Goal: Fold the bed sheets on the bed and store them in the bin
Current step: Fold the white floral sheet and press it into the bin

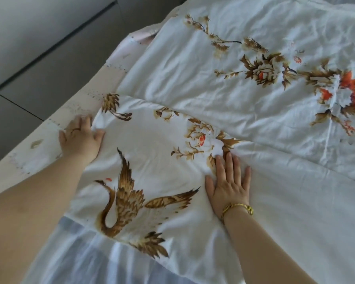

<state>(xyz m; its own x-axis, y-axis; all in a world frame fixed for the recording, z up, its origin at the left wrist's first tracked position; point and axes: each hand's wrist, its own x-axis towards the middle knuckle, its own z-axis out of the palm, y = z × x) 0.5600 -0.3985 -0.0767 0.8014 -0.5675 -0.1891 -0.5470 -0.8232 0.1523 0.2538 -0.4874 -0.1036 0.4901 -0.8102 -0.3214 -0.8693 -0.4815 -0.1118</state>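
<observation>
The sheet (193,89) lies spread over the bed (39,160), its near flap folded over, with the fold edge running from the left side off to the right. The left hand (80,136) pinches the flap's corner, so it looks best placed to tug it square. The right hand (229,181) presses flat mid-flap, fingers straight. No bin in sight.

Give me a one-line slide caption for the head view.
Left hand pinches an edge of the sheet while the right hand presses it flat on the bed.
</observation>
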